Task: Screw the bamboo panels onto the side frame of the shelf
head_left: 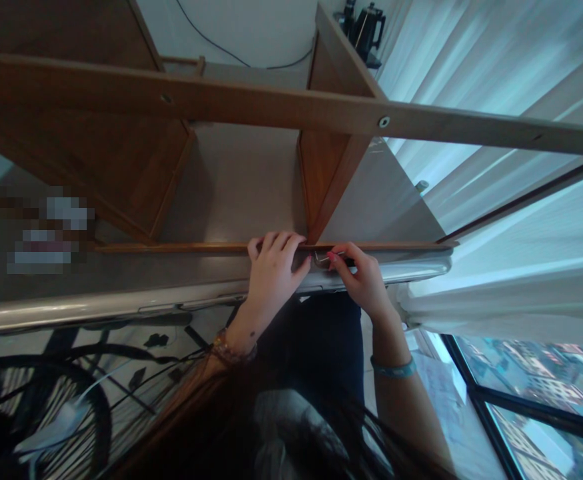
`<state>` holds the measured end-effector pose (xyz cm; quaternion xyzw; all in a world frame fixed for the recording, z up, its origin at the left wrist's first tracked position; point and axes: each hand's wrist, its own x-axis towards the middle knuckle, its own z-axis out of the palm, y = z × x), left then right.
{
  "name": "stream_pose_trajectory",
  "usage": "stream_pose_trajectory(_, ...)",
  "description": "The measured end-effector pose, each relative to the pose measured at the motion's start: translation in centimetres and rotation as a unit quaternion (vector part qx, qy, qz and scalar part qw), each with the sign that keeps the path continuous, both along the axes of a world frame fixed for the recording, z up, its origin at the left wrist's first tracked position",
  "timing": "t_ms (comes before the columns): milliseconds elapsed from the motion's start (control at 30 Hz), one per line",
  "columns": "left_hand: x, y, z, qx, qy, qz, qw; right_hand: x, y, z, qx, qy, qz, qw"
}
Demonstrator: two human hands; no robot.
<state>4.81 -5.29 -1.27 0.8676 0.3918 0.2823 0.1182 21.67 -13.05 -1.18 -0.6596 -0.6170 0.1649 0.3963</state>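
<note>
My left hand [274, 270] is closed over the edge of a thin wooden rail [171, 247], fingers curled on top, just where an upright wooden panel [328, 177] meets it. My right hand [364, 280] is right beside it and pinches a small metal key-like tool [322, 259] against the rail's end. The tool's tip is hidden between the two hands. Both wrists wear bracelets.
A long wooden beam [271, 107] with a metal screw head [384, 121] crosses above the hands. The wooden frame lies on a grey table [121, 297] with a rounded edge. White curtains [511, 220] hang right, a black kettle [368, 30] stands far back, and black wire furniture [61, 393] sits lower left.
</note>
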Motion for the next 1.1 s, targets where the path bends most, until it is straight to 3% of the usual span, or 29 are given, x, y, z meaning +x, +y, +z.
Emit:
stream_pose_trajectory(433, 0.0, 0.1, 0.0, 0.006, 0.023, 0.001, 1.0, 0.5, 0.2, -0.8, 0.051, -0.071, 0.042, 0.995)
stream_pose_trajectory(633, 0.1, 0.1, -0.1, 0.004, 0.021, 0.001, 1.0, 0.1, 0.1, -0.4, 0.027, -0.038, 0.005, 0.999)
stream_pose_trajectory(1100, 0.0, 0.0, -0.1, 0.0, 0.016, -0.002, 1.0, -0.3, -0.1, 0.4, -0.005, 0.013, 0.009, 1.0)
